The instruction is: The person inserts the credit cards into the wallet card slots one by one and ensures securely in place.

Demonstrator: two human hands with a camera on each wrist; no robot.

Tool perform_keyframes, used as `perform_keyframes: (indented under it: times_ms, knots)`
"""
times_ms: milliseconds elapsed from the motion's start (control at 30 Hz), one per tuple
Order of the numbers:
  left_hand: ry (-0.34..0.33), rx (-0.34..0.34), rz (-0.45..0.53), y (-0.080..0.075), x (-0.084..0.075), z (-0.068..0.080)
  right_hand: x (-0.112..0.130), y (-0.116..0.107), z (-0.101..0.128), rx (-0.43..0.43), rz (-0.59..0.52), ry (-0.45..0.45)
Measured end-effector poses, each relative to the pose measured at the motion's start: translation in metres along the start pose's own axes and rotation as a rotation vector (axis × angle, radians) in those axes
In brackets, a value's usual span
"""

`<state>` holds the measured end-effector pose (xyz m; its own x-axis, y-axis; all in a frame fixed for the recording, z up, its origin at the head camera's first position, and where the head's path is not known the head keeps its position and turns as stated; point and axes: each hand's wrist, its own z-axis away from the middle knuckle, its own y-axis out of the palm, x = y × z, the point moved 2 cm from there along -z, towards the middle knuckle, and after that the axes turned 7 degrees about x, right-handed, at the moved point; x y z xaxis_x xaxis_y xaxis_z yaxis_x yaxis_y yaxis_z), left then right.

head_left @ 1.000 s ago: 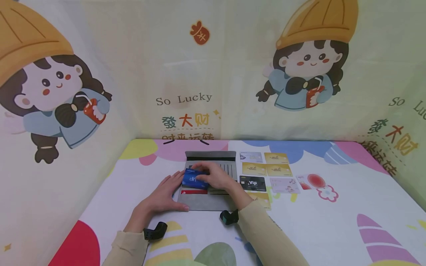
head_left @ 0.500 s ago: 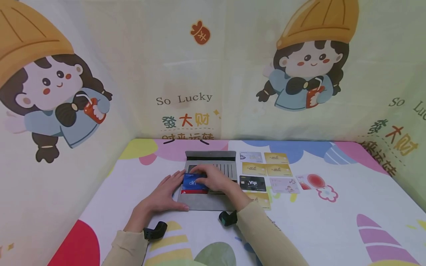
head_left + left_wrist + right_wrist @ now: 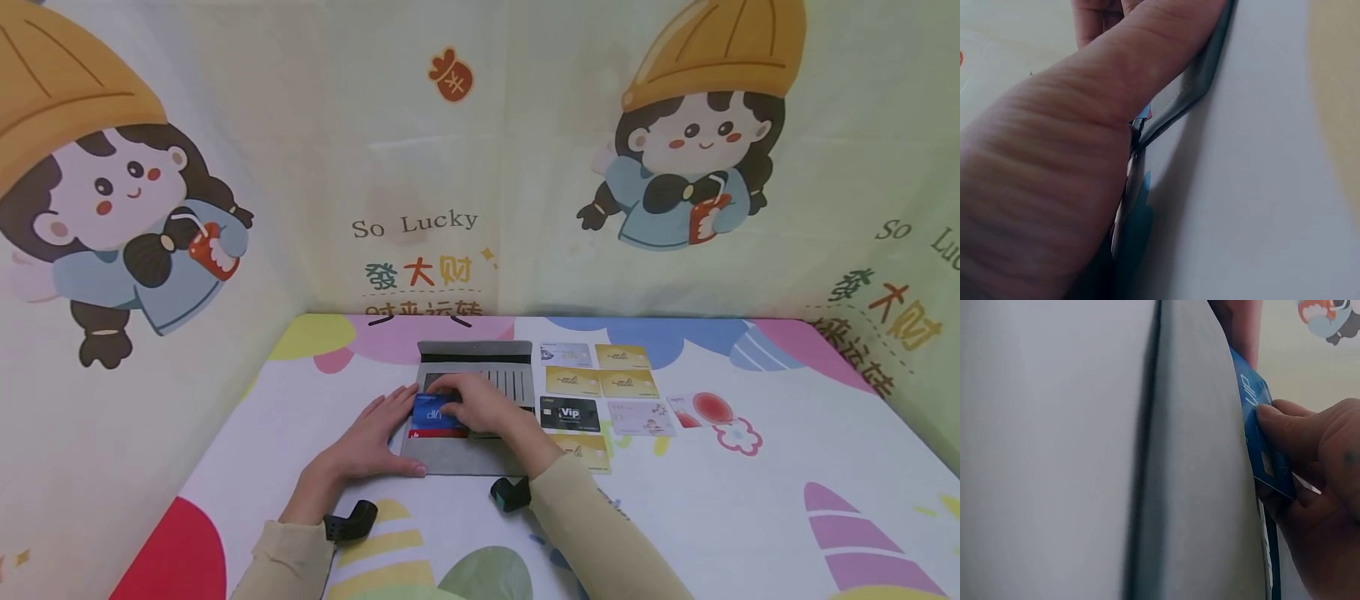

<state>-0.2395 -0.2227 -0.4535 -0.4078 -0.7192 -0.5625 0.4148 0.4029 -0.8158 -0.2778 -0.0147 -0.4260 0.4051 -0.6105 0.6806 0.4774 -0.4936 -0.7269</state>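
A grey card wallet (image 3: 468, 458) lies unfolded on the table, with rows of slots across its inside. My right hand (image 3: 486, 404) pinches a blue VIP card (image 3: 431, 412) between thumb and fingers over the wallet's left column. Just below it, the edge of a red card (image 3: 437, 433) shows in a slot. In the right wrist view the thumb (image 3: 1294, 428) presses on the printed face of the blue card, and the fingers are behind it. My left hand (image 3: 367, 442) rests along the wallet's left side, fingers extended and thumb at the near edge.
Right of the wallet lie several loose cards: a silver card (image 3: 566, 355), gold cards (image 3: 628, 383), a black VIP card (image 3: 570, 414), a pale pink card (image 3: 642, 418) and a red-and-white card (image 3: 693, 410). A patterned cloth (image 3: 720, 517) covers the table. Printed curtains (image 3: 540, 167) hang behind.
The blue card has come down toward the wallet's near side in my right hand, and its lower edge now meets the red card's strip. My left hand has stayed put.
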Motion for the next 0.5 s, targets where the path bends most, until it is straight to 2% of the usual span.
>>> perform_keyframes:
  times_ms: [333, 500]
  knots:
    - [-0.001, 0.002, 0.003, 0.0001, 0.0007, -0.0008, -0.0004, 0.0004, -0.0001, 0.039, -0.033, 0.011]
    - [0.003, -0.001, 0.004, -0.0001, 0.0011, -0.0007, 0.0018, 0.0003, -0.0008, 0.042, -0.001, -0.002]
